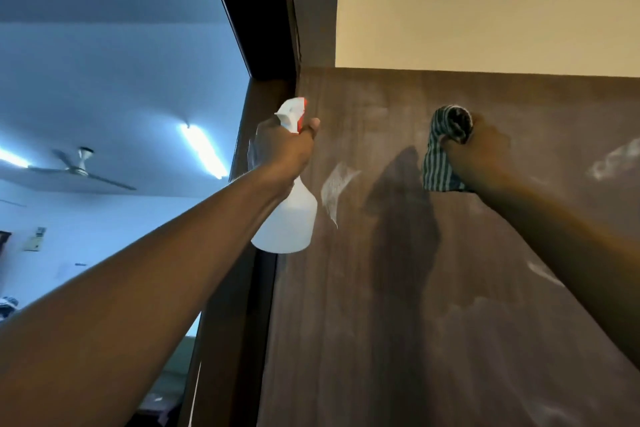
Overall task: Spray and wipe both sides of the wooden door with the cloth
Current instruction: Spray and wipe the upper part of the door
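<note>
Two hands raised against upper part of wooden door. Left hand clenched round neck of white spray bottle, bottle upright, red-and-white nozzle at top, close to door's left edge beside frame. Right hand grasped striped cloth, bunched and pressed on door face near top edge. Whitish smears showed on wood between hands and at right. Ceiling fan and tube light seen through doorway at left.

One bottle, one cloth, one door
</note>
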The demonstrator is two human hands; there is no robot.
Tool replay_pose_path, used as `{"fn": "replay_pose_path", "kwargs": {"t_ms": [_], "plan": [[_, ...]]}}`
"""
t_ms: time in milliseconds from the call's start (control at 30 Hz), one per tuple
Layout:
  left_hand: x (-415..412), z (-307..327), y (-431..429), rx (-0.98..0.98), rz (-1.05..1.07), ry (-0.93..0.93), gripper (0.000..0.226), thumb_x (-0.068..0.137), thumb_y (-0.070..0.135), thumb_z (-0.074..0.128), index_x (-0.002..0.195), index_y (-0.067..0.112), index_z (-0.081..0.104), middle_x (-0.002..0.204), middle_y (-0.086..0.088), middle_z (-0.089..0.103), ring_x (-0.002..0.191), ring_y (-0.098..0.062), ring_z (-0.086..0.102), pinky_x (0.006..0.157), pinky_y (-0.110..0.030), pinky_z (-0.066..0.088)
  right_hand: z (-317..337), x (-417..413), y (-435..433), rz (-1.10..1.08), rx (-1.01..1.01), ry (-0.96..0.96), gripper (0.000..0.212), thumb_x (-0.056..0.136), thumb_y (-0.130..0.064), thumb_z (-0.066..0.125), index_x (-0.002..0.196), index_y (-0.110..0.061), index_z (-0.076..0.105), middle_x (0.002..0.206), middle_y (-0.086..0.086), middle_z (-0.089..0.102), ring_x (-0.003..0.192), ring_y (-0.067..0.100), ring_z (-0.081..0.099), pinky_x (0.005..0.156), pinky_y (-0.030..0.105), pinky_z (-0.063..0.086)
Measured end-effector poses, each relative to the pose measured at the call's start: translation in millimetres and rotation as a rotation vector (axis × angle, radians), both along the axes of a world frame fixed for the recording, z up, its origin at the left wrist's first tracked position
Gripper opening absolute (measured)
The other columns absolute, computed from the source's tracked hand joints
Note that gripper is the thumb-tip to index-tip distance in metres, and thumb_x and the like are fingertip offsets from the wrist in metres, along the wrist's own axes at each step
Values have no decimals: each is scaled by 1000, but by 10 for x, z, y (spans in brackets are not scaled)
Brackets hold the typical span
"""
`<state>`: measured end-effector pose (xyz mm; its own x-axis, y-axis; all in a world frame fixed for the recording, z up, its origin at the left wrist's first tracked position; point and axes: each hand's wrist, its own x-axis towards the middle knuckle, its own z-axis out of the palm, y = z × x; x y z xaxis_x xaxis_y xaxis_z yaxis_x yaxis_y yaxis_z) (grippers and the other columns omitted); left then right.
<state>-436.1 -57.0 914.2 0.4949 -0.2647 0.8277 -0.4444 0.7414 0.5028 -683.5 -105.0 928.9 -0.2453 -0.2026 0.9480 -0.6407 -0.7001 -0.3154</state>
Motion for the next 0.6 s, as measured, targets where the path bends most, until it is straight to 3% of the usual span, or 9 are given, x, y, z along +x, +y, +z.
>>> {"fn": "replay_pose_path", "kwargs": {"t_ms": [133,233,333,433,533,600], "plan": [[-3,165,-151,54,-107,17,42,81,50,63,104,17,49,97,-2,60,82,-19,59,73,-30,54,197,23,-53,-113,-128,-90,39,95,-17,56,133,-18,53,118,15,63,102,36,61,75,36,46],[62,223,-215,129,-165,2,47,80,51,64,108,16,53,92,-7,62,70,-18,59,65,-31,57,397,185,-110,-250,-265,-205,37,97,-16,50,134,-18,48,113,17,62,97,38,61,70,38,42],[160,322,-251,124,-137,-18,46,82,50,61,111,15,51,94,-8,62,68,-18,58,52,-24,49,664,425,-285,-423,-550,-87,39,97,-18,43,134,-25,50,125,9,62,106,36,60,82,42,46],[248,433,-283,67,-37,-11,46,83,50,60,111,16,47,100,-6,59,81,-21,57,66,-27,51,943,606,-547,-549,-625,126,42,93,-19,48,134,-25,53,138,6,56,130,34,48,113,51,29],[337,505,-295,92,-49,7,51,81,50,63,116,15,50,109,-8,61,97,-26,60,89,-38,53,1140,774,-733,-538,-517,155,45,96,-14,46,139,-26,50,144,6,51,138,38,38,117,55,21],[433,518,-288,157,-145,9,52,80,49,64,116,13,54,107,-10,63,92,-25,61,86,-39,54,1241,918,-820,-493,-444,83,45,96,-11,42,137,-29,51,140,7,53,134,39,40,113,56,27]]}}
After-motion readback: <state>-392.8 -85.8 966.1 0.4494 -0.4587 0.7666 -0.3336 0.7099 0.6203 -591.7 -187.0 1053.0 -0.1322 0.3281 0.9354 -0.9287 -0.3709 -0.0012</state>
